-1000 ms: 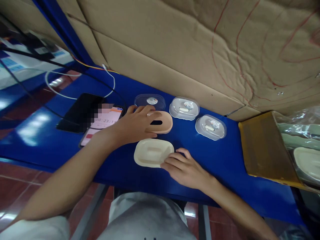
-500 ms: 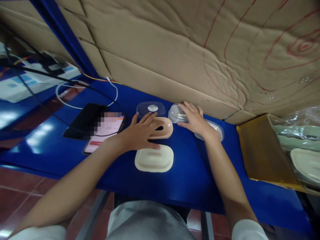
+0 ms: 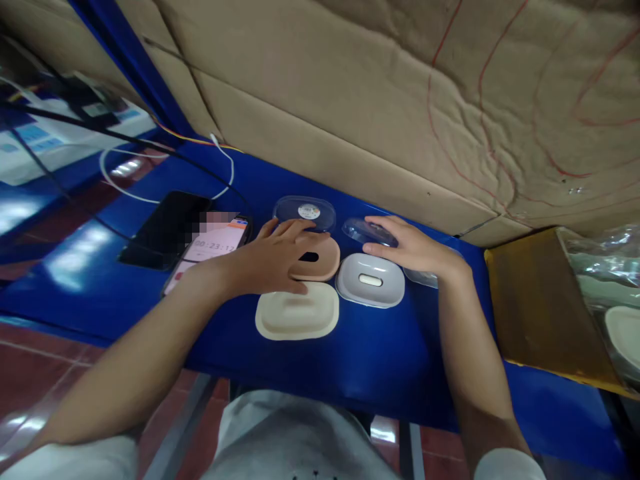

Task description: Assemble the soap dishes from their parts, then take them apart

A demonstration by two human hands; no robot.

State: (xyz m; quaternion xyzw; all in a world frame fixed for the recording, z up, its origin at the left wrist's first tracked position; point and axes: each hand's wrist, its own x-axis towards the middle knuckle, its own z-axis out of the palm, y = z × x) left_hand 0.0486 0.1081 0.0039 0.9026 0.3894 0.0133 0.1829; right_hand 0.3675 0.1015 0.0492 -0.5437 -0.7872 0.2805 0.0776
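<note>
My left hand (image 3: 270,259) lies flat on a peach soap dish (image 3: 324,261), fingers stretched over its top and thumb along its near edge. In front of it sits a cream dish (image 3: 297,312). Beside that, a grey dish (image 3: 370,281) stands uncovered with a white oval piece in its middle. My right hand (image 3: 417,248) reaches behind the grey dish and holds a clear lid (image 3: 364,230), tilted just above the blue table (image 3: 380,347). Another clear lid with a round sticker (image 3: 305,210) lies behind the peach dish. A third lidded dish (image 3: 423,278) is mostly hidden by my right wrist.
A phone with a lit screen (image 3: 210,243) and a black device (image 3: 165,227) lie to the left, with white and black cables behind. A cardboard wall (image 3: 375,100) closes the back. At right stand a yellow-brown box (image 3: 540,300) and a plastic bag of dishes (image 3: 617,300).
My right hand went from the cream dish to the lidded grey dish, took its clear lid off and holds it behind; the grey dish now sits nearer. My left hand stayed on the peach dish.
</note>
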